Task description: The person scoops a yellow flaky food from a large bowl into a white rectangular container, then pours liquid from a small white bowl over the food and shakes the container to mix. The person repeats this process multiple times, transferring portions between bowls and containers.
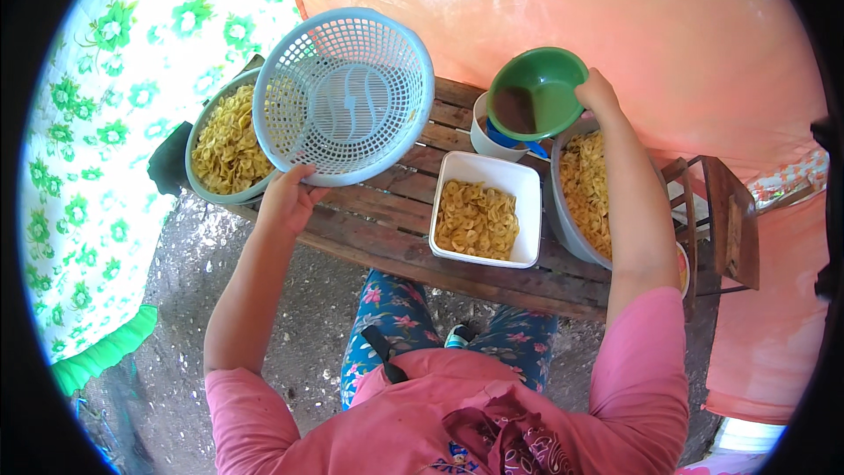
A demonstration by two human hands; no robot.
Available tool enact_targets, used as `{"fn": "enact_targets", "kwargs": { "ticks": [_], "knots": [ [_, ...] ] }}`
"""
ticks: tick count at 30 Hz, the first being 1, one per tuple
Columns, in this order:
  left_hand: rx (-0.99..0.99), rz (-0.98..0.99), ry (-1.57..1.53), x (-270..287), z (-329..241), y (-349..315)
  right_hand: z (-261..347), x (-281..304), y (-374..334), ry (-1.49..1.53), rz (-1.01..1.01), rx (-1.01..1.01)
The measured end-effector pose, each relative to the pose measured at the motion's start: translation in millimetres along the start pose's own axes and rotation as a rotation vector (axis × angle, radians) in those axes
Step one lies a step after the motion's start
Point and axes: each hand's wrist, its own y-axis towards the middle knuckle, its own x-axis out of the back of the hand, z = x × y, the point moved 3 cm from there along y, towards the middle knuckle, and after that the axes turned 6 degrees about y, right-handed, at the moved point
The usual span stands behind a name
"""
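My left hand (292,197) grips the near rim of a light blue plastic colander (352,110), which is tilted and has nothing in it. In my right hand (600,95) is the rim of a green plastic bowl (557,101), with something dark brown on its left side. The bowl is above a white tub (494,146), where a blue handle (526,144) shows beneath it. Between my arms stands a square white container (442,227) partly filled with yellow chips (479,218). My right forearm passes over a large grey basin (570,238) of similar chips and hides part of it.
Behind the colander, at the left, a round basin (204,187) is heaped with chips (230,145). Everything stands on a slatted wooden bench (352,242). A wooden chair (730,220) is at its right end. A flowered curtain (114,132) and an orange sheet (677,27) hang around.
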Motion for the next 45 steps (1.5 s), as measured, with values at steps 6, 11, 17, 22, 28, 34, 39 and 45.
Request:
{"fn": "enact_targets", "kwargs": {
  "ticks": [6,11,17,22,28,34,39,45],
  "knots": [
    [0.044,-0.011,0.008,9.0,8.2,-0.1,21.4,-3.9,-14.1,-0.172,-0.035,0.031],
    [0.043,0.016,0.006,10.5,12.0,-1.3,38.3,-8.0,-26.5,-0.309,-0.112,0.126],
    [0.048,-0.002,0.014,9.4,14.5,-0.6,62.2,-22.1,-50.8,-0.423,-0.240,0.367],
    [0.043,0.036,0.024,5.5,14.0,-1.5,71.1,-45.5,-68.7,-0.566,-0.494,0.631],
    [0.055,0.047,-0.023,-1.5,7.1,-1.6,61.9,-62.9,-75.3,-0.668,-0.659,0.878],
    [0.092,0.131,-0.027,-3.8,-10.6,3.2,56.2,-40.4,-69.9,-0.443,-0.569,0.617],
    [0.031,0.150,-0.059,-10.1,-31.3,10.8,57.1,-39.2,-65.7,-0.029,-0.384,0.357],
    [0.007,0.224,-0.152,-31.3,-29.9,30.9,86.0,-155.2,-43.3,0.393,0.085,0.256]
  ]
}}
